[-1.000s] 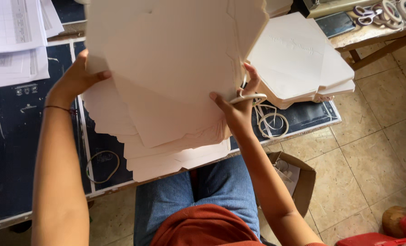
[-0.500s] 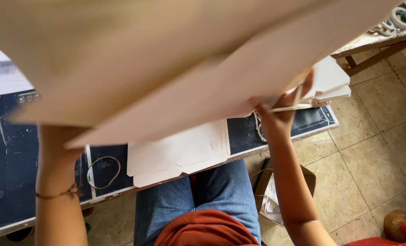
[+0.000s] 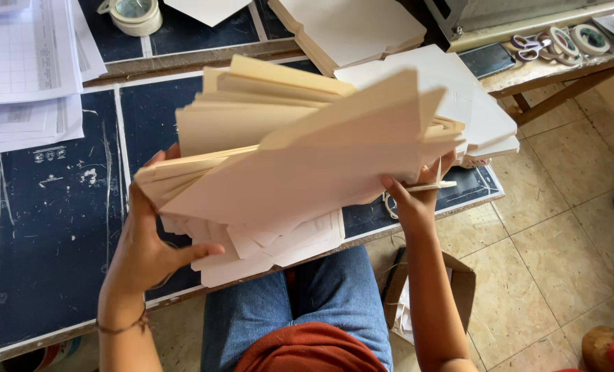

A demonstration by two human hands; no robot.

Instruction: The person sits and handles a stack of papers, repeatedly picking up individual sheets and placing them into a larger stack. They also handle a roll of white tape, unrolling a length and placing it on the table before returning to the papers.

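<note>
Lowered since half second ago: card stack (image 3: 300, 151) no longer fills my view, now tilted over dark table (image 3: 52, 227). Left hand (image 3: 148, 251) clamps its near-left end, thumb under. Right hand (image 3: 414, 203) pinches far-right edge, also holds thin white stick (image 3: 431, 186). I'd keep both grips firm, edges squared, fanned sheets from slipping.

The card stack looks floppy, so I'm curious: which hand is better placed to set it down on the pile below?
Probably left: the left hand cradles the card stack from beneath, beside the pile.
</note>
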